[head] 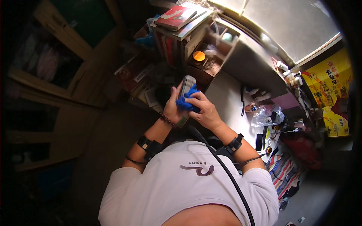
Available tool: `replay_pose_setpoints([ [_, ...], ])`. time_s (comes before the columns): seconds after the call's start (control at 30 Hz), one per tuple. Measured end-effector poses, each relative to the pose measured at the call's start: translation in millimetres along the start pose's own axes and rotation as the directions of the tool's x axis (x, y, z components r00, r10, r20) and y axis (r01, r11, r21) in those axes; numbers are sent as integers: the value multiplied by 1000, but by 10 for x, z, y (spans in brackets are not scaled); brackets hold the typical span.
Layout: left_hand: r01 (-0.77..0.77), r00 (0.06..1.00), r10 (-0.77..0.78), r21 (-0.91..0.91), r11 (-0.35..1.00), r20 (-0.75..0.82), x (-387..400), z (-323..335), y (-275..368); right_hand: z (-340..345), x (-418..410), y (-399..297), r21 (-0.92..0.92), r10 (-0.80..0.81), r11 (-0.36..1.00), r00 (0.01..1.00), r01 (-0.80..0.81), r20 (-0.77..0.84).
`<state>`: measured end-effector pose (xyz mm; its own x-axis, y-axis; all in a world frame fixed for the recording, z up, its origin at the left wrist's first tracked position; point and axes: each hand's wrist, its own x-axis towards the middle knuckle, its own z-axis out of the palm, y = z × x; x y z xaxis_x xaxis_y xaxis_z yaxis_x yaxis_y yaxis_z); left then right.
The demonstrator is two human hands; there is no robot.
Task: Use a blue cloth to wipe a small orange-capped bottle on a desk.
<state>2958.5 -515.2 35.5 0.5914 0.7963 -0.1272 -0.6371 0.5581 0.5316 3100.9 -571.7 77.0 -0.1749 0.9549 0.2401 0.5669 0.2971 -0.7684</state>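
My left hand (172, 106), with a dark beaded bracelet at its wrist, holds a long, flat item with a plaid-patterned upper end (189, 82). Whether this is a case or a box I cannot tell, since fingers and cloth hide its middle. A greenish lower end shows near the left wrist. My right hand (207, 113) pinches a crumpled blue cloth (185, 104) and presses it against the item's face. Both hands are in front of my chest, close to the desk's left edge.
To the right, the white desk (224, 87) carries a knife-like black object (242, 103), a clear plastic bag (267, 115) and a smartphone (259, 141). Ahead stand a wooden organizer (210, 75) with an orange-lidded jar (198, 56) and stacked books (176, 18). A black cable (226, 169) crosses my shirt.
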Motion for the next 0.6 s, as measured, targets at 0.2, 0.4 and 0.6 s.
replay_pose_setpoints([
  [0.2, 30, 999, -24, 304, 952, -25, -186, -61, -155, -155, 236, -74, -247, -135, 968, 909, 37, -393],
  [0.4, 146, 962, -213, 334, 931, 172, -185, -264, -49, 17, 428, 161, -71, 156, 980, 941, -186, -301],
  [0.6, 188, 957, -222, 183, 965, 188, -342, -92, 128, 91, 447, 471, 823, 629, 496, 768, -276, -122],
])
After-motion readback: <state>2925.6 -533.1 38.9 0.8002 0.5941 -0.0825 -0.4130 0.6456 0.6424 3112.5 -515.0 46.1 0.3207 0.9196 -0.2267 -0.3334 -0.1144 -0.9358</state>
